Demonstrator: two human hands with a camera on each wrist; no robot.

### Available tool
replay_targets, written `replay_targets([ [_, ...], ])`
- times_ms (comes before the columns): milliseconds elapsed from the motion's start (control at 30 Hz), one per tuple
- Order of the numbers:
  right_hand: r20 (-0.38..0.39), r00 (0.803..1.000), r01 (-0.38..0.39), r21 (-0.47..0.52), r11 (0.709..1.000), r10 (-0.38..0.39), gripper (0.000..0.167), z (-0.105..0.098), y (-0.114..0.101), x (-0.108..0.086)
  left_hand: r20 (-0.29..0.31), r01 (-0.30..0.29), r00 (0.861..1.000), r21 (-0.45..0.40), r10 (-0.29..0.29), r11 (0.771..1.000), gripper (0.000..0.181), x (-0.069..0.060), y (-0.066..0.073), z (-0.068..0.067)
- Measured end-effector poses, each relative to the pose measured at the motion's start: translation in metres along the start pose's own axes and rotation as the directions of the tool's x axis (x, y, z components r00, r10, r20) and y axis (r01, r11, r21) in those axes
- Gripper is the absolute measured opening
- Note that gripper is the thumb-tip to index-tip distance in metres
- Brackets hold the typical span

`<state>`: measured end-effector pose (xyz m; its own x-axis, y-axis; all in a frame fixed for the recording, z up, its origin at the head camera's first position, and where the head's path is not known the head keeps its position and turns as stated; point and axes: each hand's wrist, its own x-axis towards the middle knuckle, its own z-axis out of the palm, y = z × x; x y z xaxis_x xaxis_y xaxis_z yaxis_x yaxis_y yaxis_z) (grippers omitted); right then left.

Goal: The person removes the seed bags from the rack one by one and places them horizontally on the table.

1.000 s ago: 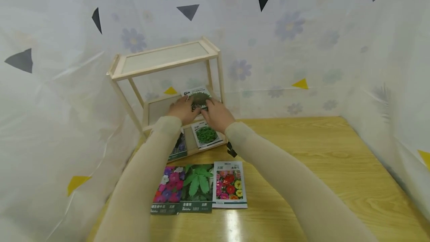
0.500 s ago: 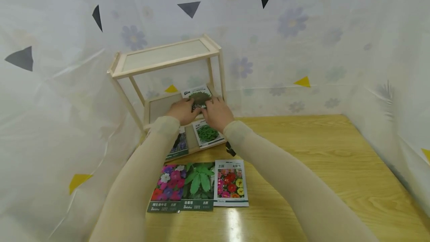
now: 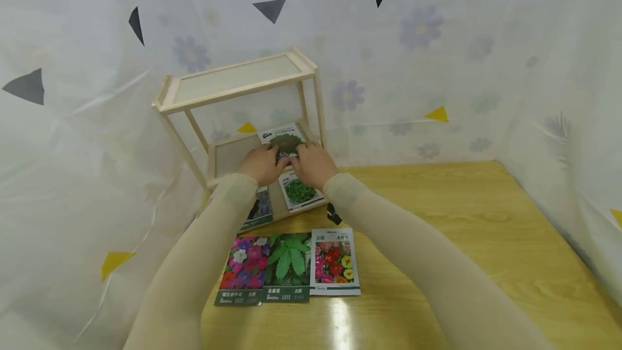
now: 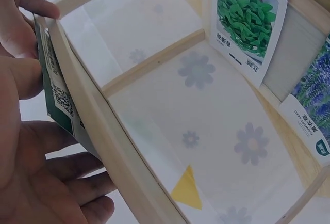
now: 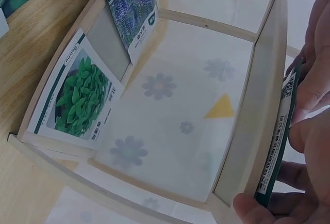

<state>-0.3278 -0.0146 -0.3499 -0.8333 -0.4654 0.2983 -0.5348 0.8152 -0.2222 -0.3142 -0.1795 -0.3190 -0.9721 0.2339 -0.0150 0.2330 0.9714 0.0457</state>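
A white seed packet with a spiky green plant picture [image 3: 285, 142] leans on the middle shelf of a small wooden rack [image 3: 243, 88]. My left hand [image 3: 263, 164] grips its left side and my right hand [image 3: 313, 165] its right side, thumbs close together at the lower edge. In the left wrist view, the packet's printed back [image 4: 63, 97] shows between the left fingers and the shelf edge. The right wrist view shows the packet's dark edge [image 5: 277, 146] held by the right fingers. Below stand a green-leaf packet [image 3: 299, 192] and a purple-flower packet [image 3: 262, 208], partly hidden by the left arm.
Three more packets lie side by side on the wooden table [image 3: 437, 220] before the rack: pink and purple flowers [image 3: 245, 263], a green leaf [image 3: 288, 263] and red and yellow flowers [image 3: 335, 263]. A patterned plastic sheet [image 3: 379, 64] hangs behind.
Both hands stay on the same packet with nearly the same grip. The packet and the left hand have shifted very slightly left. The view itself has moved a little.
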Motion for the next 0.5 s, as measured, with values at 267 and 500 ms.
replay_targets([
  [267,-0.004,1.0,-0.022,0.116,0.993,0.022,0.04,-0.007,0.004,-0.009,-0.05,-0.018,0.999,0.022,0.02,1.0,0.066,-0.014,0.008,0.001],
  [500,-0.089,0.995,0.048,0.122,0.991,-0.037,0.035,-0.007,0.004,-0.021,-0.101,-0.028,0.994,0.001,0.028,1.0,0.067,-0.028,0.008,0.006],
])
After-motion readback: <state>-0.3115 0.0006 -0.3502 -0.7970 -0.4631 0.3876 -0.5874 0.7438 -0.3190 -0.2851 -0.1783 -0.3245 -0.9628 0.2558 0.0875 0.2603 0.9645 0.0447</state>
